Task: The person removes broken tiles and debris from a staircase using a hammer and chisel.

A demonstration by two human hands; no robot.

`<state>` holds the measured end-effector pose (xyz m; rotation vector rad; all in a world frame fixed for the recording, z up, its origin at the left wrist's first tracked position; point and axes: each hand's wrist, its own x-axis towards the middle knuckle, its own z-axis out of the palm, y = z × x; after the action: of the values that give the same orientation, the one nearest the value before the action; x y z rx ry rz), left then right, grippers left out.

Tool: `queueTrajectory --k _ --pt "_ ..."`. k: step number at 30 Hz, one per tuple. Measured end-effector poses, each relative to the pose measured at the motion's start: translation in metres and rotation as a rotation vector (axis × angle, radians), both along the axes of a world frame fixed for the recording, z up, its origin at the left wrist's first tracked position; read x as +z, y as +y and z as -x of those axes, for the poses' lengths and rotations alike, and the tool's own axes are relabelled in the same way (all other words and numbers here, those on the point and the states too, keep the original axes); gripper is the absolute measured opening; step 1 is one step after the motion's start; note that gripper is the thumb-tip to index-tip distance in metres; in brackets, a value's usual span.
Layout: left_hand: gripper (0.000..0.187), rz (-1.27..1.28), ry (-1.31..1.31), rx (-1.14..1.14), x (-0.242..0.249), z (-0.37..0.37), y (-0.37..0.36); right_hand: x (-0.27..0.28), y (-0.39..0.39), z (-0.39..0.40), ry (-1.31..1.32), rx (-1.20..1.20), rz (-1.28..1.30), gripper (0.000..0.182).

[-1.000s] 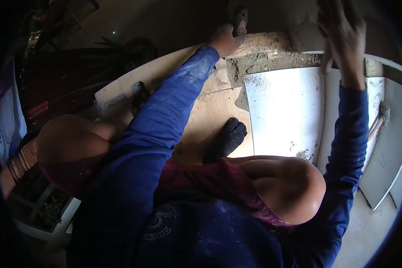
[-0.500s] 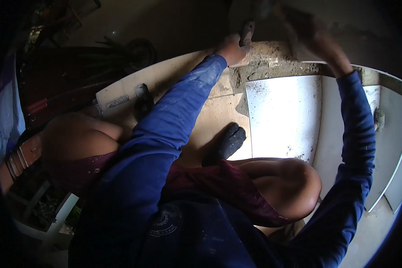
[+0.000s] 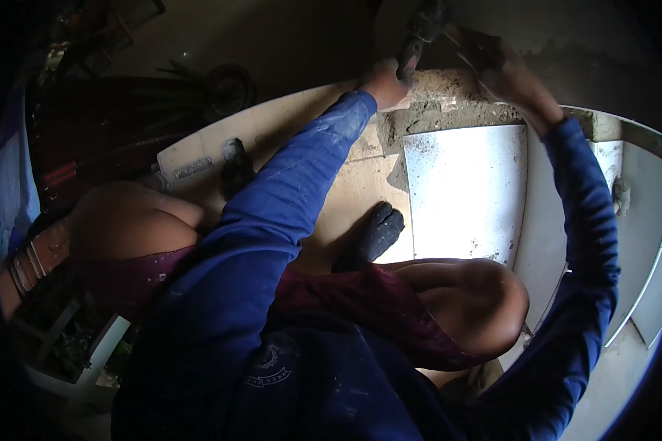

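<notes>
Dim light leaves the far background nearly black, while brightness falls on a wood-toned surface (image 3: 353,173) and its rough, mortar-like border (image 3: 456,114); at the far side of that border is a handled tool (image 3: 410,57), tilted, its handle wrapped by the left hand (image 3: 388,84), whose grip is closed round it, though the working end is hidden; just beyond the handle's upper end is a dark object (image 3: 430,20), too dim to name, and the right hand (image 3: 504,70) reaches toward it from the other side; whether that second grip holds the object or merely nears it, I cannot tell; the step in hand looks to be work with the tool at the rough border, the left hand steadying it; a next move would call for a firm left hold and careful placing of the right hand; nearer the body, a white panel (image 3: 467,195) lies beside the border, specked with dirt; left of it a dark-covered foot (image 3: 381,231) rests on the wood-toned surface; farther right are grey panels (image 3: 643,235) and a mallet-like thing (image 3: 622,195), partly behind the right sleeve (image 3: 590,213).
</notes>
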<state>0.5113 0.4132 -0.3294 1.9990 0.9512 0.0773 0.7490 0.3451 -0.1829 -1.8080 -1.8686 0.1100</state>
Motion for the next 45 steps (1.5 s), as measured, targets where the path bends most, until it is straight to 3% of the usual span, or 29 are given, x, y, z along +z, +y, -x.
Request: queueTrajectory --k 1,4,5,8,10,13,16,18,21,24,25,27,30,31,34,35,38,39,42,45 --pt "0.057 0.004 -0.015 -0.005 0.004 -0.004 0.004 0.002 0.004 0.003 -0.176 0.209 -0.107 0.027" --pt "0.056 0.071 -0.023 0.014 0.001 0.001 -0.004 0.019 0.007 0.005 -0.001 -0.214 0.461 0.032" --pt "0.056 0.083 -0.022 0.016 0.001 0.001 -0.004 0.021 0.003 0.022 0.097 -0.398 0.448 0.032" --pt "0.055 -0.023 -0.015 -0.018 -0.003 0.000 -0.003 -0.028 -0.011 0.002 -0.081 0.078 0.064 0.028" --pt "0.054 -0.045 -0.020 -0.036 -0.005 -0.007 -0.007 0.006 -0.003 0.010 -0.184 0.226 0.123 0.029" --pt "0.053 0.014 -0.031 -0.025 -0.009 -0.008 -0.015 0.032 -0.007 0.030 0.214 -0.435 0.388 0.031" --pt "0.052 -0.016 -0.033 -0.020 -0.004 -0.009 -0.008 -0.022 -0.027 0.029 -0.146 0.218 0.187 0.034" --pt "0.053 0.000 0.000 -0.016 -0.006 -0.013 -0.011 -0.013 -0.031 -0.002 -0.092 0.228 0.359 0.039" --pt "0.055 0.038 -0.013 -0.056 0.006 -0.007 -0.012 0.013 -0.041 0.027 -0.069 -0.230 0.197 0.039" --pt "0.055 0.132 0.000 -0.099 0.020 -0.003 -0.011 -0.033 -0.054 0.054 0.311 -0.127 0.179 0.030" --pt "0.055 0.088 0.018 -0.105 0.021 -0.003 -0.013 -0.028 -0.062 0.052 0.376 -0.331 0.212 0.026" --pt "0.056 0.014 0.055 -0.107 0.018 0.000 -0.023 -0.027 -0.079 0.051 0.409 -0.324 0.111 0.025" --pt "0.053 0.233 0.006 -0.254 0.050 0.014 -0.025 -0.012 -0.110 0.074 0.573 -0.460 0.141 0.026" --pt "0.048 0.323 -0.130 -0.267 0.037 0.017 -0.026 -0.017 -0.123 0.079 0.621 -0.506 0.130 0.028" --pt "0.044 0.308 0.006 -0.029 0.035 0.020 -0.024 -0.026 -0.151 0.086 0.742 -0.644 0.156 0.032" --pt "0.043 0.196 -0.038 -0.017 0.016 0.019 -0.024 -0.027 -0.157 0.087 0.780 -0.690 0.176 0.034" --pt "0.041 0.042 -0.048 0.067 0.012 0.023 -0.040 -0.030 -0.160 0.086 0.737 -0.749 0.196 0.036" --pt "0.040 0.031 -0.110 0.131 0.015 0.022 -0.046 -0.029 -0.158 0.087 0.745 -0.744 0.184 0.036" --pt "0.041 0.024 -0.020 0.009 0.024 0.015 -0.034 -0.024 -0.151 0.092 0.746 -0.706 0.147 0.037" --pt "0.038 0.047 -0.028 0.153 0.039 0.012 -0.025 -0.019 -0.147 0.096 0.721 -0.654 0.117 0.037"
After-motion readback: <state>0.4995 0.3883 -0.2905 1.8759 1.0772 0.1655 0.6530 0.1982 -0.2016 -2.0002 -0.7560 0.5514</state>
